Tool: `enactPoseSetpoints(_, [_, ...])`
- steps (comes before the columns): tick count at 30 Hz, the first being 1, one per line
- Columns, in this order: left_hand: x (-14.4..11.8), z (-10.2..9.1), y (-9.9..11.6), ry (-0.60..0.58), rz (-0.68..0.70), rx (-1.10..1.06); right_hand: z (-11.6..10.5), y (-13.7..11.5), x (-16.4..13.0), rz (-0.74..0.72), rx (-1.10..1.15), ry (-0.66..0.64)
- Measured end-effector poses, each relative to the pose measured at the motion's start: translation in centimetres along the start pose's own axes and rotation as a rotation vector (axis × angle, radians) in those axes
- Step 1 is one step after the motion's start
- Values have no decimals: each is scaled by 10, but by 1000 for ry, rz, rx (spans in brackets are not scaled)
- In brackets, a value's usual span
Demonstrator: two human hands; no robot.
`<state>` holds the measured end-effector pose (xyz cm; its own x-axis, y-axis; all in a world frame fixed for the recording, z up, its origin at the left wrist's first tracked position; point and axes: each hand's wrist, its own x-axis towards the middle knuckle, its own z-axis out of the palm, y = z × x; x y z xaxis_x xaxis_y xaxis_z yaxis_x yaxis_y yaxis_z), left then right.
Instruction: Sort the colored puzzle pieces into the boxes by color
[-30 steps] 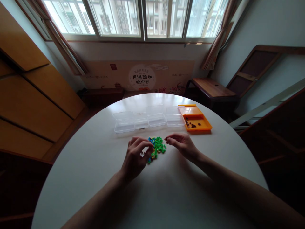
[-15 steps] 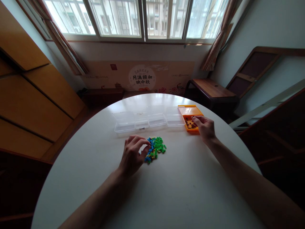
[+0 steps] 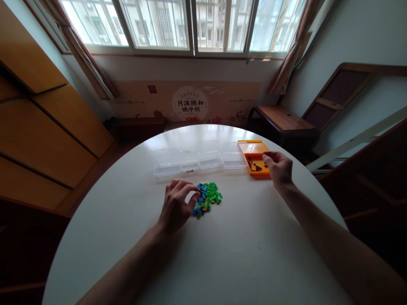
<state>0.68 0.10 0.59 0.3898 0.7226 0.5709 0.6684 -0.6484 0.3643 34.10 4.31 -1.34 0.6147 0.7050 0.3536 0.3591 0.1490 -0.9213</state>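
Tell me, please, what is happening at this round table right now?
A person sits at a white round table. The left hand pinches at the edge of a pile of small green, blue and yellow bricks. The right hand rests over the near corner of an open orange box holding dark pieces. Beside it stands a row of clear plastic boxes.

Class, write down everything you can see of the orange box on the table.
The orange box looks like smooth plastic, shallow and rectangular, lying open and flat on the white round table, at the right end of a row of clear boxes. Its lid half lies beyond the tray half, which holds a few small dark brown pieces. The right hand rests at its right edge, fingers curled over the near corner. Whether it touches the neighbouring clear box is unclear.
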Motion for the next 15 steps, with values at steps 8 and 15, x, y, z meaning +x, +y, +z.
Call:
enactPoseSetpoints(8, [-3,6,-10,-123,-145,97,5,-12,-12,-45,-43,-88])
enactPoseSetpoints(15, [-1,6,-7,-196,-117,66,7,-17,-20,-117,-71,-170])
